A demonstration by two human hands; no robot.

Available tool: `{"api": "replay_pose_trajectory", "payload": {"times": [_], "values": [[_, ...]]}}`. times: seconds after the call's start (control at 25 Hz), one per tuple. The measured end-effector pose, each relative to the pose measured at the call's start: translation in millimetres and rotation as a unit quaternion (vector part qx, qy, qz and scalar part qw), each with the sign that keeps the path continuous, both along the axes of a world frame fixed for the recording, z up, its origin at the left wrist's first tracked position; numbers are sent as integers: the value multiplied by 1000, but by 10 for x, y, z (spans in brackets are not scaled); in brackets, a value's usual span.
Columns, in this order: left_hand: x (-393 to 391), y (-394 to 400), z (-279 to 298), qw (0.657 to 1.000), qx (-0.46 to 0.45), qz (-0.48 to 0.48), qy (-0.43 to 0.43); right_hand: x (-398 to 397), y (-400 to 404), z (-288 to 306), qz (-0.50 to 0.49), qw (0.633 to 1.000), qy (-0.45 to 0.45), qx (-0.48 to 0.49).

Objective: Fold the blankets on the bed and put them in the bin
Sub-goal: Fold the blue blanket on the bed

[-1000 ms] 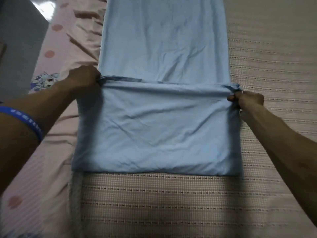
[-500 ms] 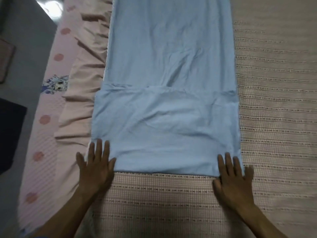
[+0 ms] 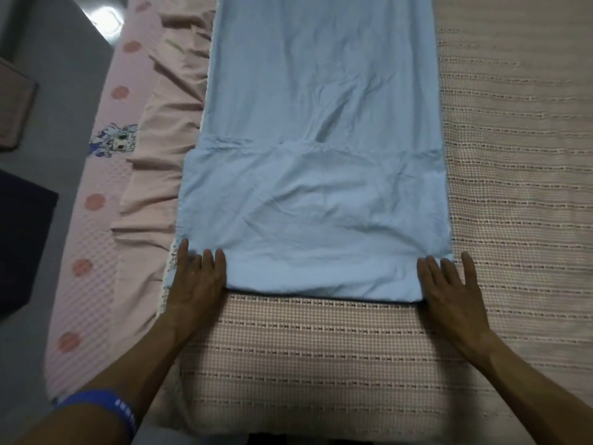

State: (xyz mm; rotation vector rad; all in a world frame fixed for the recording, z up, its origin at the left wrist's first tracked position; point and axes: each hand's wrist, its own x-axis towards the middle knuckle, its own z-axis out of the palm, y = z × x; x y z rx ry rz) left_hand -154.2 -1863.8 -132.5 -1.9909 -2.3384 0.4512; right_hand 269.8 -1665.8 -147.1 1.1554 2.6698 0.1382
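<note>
A light blue blanket lies as a long strip on the bed, running away from me. Its near end is folded over into a doubled panel with the fold edge closest to me. My left hand lies flat with straight fingers on the panel's near left corner. My right hand lies flat with spread fingers on the near right corner, partly on the bed cover. No bin is in view.
A woven pinkish-beige bed cover spreads under and to the right of the blanket. A pink dotted sheet with a cartoon print hangs over the bed's left edge. Grey floor and a dark object lie further left.
One second ago both hands pinched the folded-over edge at the far corners of the panel. They let go, moved back toward me, and now lie flat on the near corners at the fold.
</note>
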Motion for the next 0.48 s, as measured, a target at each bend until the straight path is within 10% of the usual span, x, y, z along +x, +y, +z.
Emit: {"api": "replay_pose_trajectory", "payload": {"times": [0.48], "values": [[20, -25, 505, 994, 89, -65, 7, 115, -17, 535, 141, 983, 43, 111]]}}
